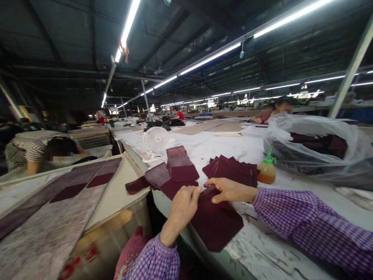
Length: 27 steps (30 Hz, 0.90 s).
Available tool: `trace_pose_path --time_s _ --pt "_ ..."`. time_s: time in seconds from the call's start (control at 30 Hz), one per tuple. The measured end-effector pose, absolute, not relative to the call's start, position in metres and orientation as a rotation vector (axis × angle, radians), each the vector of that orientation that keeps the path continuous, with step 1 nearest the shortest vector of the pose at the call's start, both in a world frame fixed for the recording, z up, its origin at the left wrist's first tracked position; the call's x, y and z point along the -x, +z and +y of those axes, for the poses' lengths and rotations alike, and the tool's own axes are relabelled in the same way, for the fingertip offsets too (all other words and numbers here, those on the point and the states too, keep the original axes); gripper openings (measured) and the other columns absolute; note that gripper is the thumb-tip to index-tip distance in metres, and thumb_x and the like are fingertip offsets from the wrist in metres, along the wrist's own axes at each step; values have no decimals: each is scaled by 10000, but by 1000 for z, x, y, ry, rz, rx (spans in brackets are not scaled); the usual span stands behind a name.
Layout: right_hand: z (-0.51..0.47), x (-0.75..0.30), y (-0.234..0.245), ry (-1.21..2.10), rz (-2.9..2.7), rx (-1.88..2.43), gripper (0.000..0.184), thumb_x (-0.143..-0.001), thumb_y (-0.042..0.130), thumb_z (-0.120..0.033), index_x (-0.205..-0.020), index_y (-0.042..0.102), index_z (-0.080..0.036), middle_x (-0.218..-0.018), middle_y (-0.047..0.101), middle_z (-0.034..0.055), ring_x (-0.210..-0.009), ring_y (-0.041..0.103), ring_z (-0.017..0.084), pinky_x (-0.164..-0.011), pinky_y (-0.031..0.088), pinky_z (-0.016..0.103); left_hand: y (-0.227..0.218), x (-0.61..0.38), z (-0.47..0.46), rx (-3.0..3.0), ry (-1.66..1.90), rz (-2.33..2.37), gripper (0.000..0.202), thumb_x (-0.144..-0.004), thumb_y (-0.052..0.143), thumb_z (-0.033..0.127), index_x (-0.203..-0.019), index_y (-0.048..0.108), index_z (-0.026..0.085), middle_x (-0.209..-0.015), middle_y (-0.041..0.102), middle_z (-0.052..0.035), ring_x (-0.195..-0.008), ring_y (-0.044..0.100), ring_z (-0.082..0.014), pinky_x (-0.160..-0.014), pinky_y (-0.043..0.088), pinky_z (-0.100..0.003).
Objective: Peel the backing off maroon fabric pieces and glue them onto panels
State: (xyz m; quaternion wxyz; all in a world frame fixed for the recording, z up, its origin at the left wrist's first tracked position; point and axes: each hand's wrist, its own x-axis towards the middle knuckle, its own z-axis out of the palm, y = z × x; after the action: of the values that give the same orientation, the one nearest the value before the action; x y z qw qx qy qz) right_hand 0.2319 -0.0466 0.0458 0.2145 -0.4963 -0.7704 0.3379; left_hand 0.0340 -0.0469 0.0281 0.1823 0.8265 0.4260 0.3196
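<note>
A dark maroon fabric piece (217,225) hangs partly over the near table edge, in front of me. My left hand (185,206) has its fingers pressed together at the upper left corner of this piece. At its top edge, my right hand (225,190) grips the cloth with curled fingers, the thumb lying on the near face. Behind my right hand lies a fanned stack of maroon pieces (233,169). Beyond my left hand are more maroon pieces (180,167), some with a greyish, speckled side up.
A small white fan (155,140) stands behind the pieces. To the right are an oil bottle (266,173) with a green spout and a clear plastic bag (317,155) of dark cloth. A cart (128,171) with fabric strips stands left; a person (37,149) bends beyond it.
</note>
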Motion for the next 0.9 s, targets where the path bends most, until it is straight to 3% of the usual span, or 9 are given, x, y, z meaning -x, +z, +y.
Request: trace_pose_path --time_s 0.17,0.37,0.63,0.9 --pt "-45 -240 48 755 -2247 1424 502 -656 684 -229 -1133 571 -118 -786 595 8 -676 525 131 -592 400 236 28 -49 -43 -2381 823 1242 155 -836 556 209 -920 686 211 -882 661 -19 -842 581 -175 -754 406 -260" --pt "-44 -255 68 294 -2440 1411 225 -819 501 -188 -957 672 -139 -791 678 48 -726 608 158 -682 427 257 11 -62 -44 -2661 766 1262 240 -866 474 132 -944 682 225 -883 601 -34 -882 532 -184 -732 402 -265" --pt "-38 -257 56 2 -2644 1236 222 -827 467 -138 -921 668 -149 -893 651 68 -809 607 165 -767 442 271 6 -60 -43 -2735 791 1228 269 -878 438 118 -972 663 230 -866 576 -30 -861 509 -184 -719 400 -275" --pt "-39 -257 53 -71 -2684 1232 137 -800 503 -145 -856 627 -159 -843 629 41 -744 581 150 -689 421 252 6 -61 -42 -2745 765 1231 281 -884 429 121 -991 660 240 -876 573 -31 -867 505 -179 -732 406 -271"
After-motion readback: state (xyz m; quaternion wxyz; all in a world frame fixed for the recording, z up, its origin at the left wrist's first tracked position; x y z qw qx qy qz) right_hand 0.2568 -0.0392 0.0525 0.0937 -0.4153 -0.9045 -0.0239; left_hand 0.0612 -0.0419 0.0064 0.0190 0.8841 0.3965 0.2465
